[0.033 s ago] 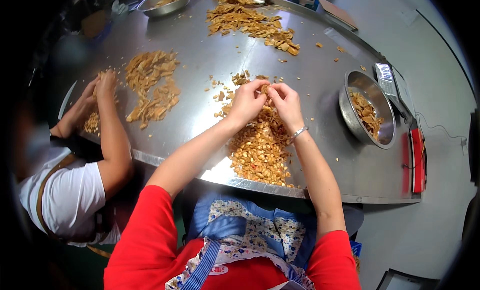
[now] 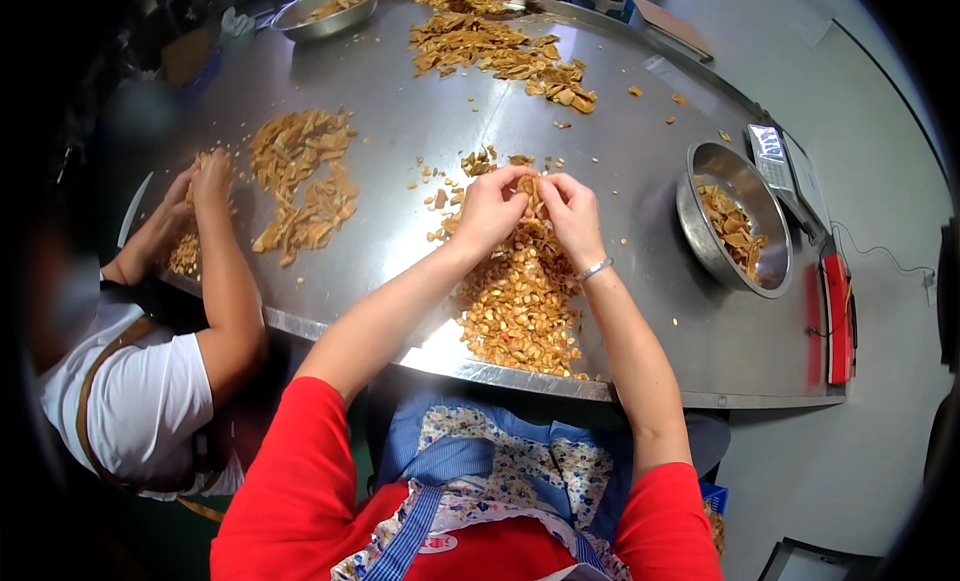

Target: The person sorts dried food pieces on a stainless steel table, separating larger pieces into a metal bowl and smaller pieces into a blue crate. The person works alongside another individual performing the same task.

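My left hand (image 2: pixel 489 207) and my right hand (image 2: pixel 574 219), the latter with a silver bracelet at the wrist, meet above the steel table. Pinched between both sets of fingertips is a flat brown dried piece (image 2: pixel 529 187), its exact kind unclear. Right below and in front of them spreads a pile of yellowish-brown seed-like bits (image 2: pixel 520 311), reaching toward the table's near edge. Small dark brown fragments (image 2: pixel 478 162) and scattered pale bits lie just beyond my left hand.
To the right stands a steel bowl (image 2: pixel 704 243) with brown pieces in it, beside a scale (image 2: pixel 770 159) and a red object (image 2: pixel 836 306). A co-worker's hands (image 2: pixel 208 181) work at the left, near another brown heap (image 2: pixel 300 171). Farther off lie a larger heap (image 2: pixel 490 46) and a second bowl (image 2: pixel 340 23).
The brown piece between my fingertips shows more, and my fingers have shifted slightly on it. Both hands stay in nearly the same place; the whole view has moved a little.
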Tool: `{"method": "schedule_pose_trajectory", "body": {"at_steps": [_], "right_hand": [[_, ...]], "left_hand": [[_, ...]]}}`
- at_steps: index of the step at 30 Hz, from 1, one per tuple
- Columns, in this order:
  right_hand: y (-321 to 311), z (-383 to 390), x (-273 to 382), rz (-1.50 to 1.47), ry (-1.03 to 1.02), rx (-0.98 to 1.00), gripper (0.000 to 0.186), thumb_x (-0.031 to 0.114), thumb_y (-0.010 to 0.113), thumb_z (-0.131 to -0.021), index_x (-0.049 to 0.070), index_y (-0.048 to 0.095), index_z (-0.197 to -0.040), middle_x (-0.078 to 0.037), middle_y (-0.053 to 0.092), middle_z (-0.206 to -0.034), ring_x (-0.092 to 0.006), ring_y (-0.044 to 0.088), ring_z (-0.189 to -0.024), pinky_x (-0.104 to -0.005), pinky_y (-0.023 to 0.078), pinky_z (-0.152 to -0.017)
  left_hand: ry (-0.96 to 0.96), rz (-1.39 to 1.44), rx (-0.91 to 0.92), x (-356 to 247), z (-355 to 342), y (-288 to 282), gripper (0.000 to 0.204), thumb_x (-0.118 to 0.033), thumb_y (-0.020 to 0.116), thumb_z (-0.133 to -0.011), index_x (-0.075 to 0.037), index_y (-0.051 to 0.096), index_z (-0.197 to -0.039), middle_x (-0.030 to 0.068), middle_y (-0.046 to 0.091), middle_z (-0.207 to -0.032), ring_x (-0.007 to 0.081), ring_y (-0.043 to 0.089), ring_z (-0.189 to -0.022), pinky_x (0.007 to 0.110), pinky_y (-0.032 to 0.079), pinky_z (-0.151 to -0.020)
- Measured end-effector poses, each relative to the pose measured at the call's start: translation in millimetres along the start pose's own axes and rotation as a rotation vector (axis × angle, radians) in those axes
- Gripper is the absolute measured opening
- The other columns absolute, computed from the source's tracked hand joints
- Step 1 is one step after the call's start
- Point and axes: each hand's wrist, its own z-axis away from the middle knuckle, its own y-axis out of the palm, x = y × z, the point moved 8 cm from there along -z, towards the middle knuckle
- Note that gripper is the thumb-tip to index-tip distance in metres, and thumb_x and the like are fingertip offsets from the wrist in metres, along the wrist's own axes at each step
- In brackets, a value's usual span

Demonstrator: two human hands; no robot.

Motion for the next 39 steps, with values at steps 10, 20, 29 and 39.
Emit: {"method": "schedule_pose_trajectory", "body": {"at_steps": [10, 20, 29, 39], "right_hand": [[14.1, 16.2, -30.5, -0.687, 0.269, -0.049, 0.020, 0.018, 0.046, -0.089, 0.002, 0.055, -0.081, 0.002, 0.051, -0.062, -0.0041, 0.045, -0.050, -0.0182, 0.038, -0.046], [-13.3, 26.5, 34.0, 0.353, -0.314, -0.238, 0.022, 0.021, 0.066, -0.072, 0.005, 0.057, -0.084, -0.007, 0.054, -0.070, -0.0195, 0.053, -0.057, -0.0296, 0.043, -0.051], [-10.2, 14.8, -2.4, 0.084, -0.121, -0.126, 0.014, 0.014, 0.059, -0.079, 0.001, 0.055, -0.079, -0.003, 0.055, -0.061, -0.0075, 0.049, -0.052, -0.0225, 0.041, -0.048], [-14.2, 18.8, -7.0, 0.755, -0.440, -0.179, 0.014, 0.015, 0.060, -0.073, 0.004, 0.062, -0.081, -0.012, 0.053, -0.097, -0.0204, 0.056, -0.068, -0.0314, 0.047, -0.062]], "left_hand": [[-0.326, 0.766, 0.186, 41.2, 0.3, 13.6, 0.016, 0.001, 0.049, -0.081, 0.001, 0.053, -0.096, 0.0063, 0.058, -0.084, 0.0090, 0.055, -0.066, 0.019, 0.048, -0.061], [-0.250, 0.207, -0.008, 35.4, 4.0, -0.6, 0.016, -0.003, 0.054, -0.081, 0.003, 0.054, -0.096, 0.0069, 0.060, -0.081, 0.0108, 0.060, -0.066, 0.020, 0.049, -0.056], [-0.122, 0.126, 0.150, 16.2, 4.1, 4.9, 0.017, -0.002, 0.053, -0.080, 0.003, 0.058, -0.096, 0.0073, 0.061, -0.082, 0.0111, 0.059, -0.072, 0.024, 0.050, -0.059], [-0.419, 0.942, -0.423, 57.0, -21.6, -89.1, 0.023, -0.004, 0.041, -0.078, -0.002, 0.039, -0.101, 0.0143, 0.048, -0.087, 0.0231, 0.052, -0.076, 0.031, 0.048, -0.064]]}}
